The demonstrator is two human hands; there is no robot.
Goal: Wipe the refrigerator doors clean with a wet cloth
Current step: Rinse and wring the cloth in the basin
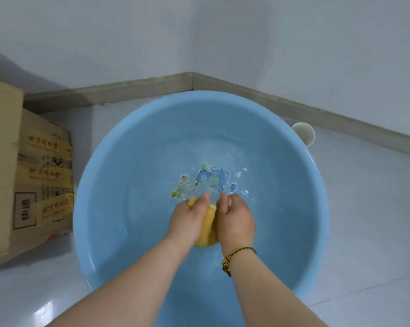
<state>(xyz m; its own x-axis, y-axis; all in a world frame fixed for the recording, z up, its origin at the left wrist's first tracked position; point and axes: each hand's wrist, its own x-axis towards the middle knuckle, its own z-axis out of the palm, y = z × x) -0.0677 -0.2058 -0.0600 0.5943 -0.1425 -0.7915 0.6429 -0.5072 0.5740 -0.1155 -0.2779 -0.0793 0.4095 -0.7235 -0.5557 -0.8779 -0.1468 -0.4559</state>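
Forearms (149, 277) meet over blue basin (119, 147); left hand (189, 224) and right hand (235, 223) equally near, curled fingers gripping yellow cloth (208, 230) bunched lengthwise between palms.

Smooth, glossy blue plastic basin (100, 208). Soft yellow cloth (208, 223), wet-looking. Matt brown cardboard boxes (41, 185). Shiny, reflective pale floor tiles (369, 208). Matt painted wall (270, 38). Beaded cord bracelet (234, 256).
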